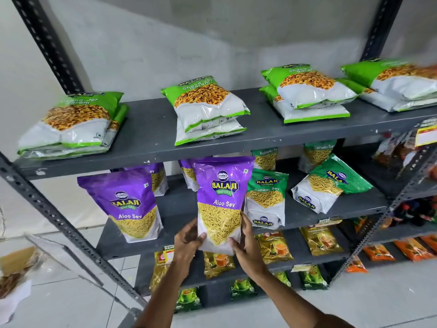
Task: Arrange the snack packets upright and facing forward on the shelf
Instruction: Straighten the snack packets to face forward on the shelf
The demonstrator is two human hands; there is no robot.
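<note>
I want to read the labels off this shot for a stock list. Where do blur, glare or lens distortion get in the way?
Head view: the held Aloo Sev packet is sharp and readable; the far-right Chana Jor Garam packets are smeared by blur; glare streaks the white plastic of the middle stack; wide-angle distortion tilts the shelf posts.

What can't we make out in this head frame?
- Base of the held Aloo Sev packet: covered by left hand and right hand.
- Purple packets behind it: mostly hidden by it and the shelf edge.
- Top-right green packets: blurred, cut by frame edge.
- Bottom-left brown object: blurred, unidentifiable.
</note>
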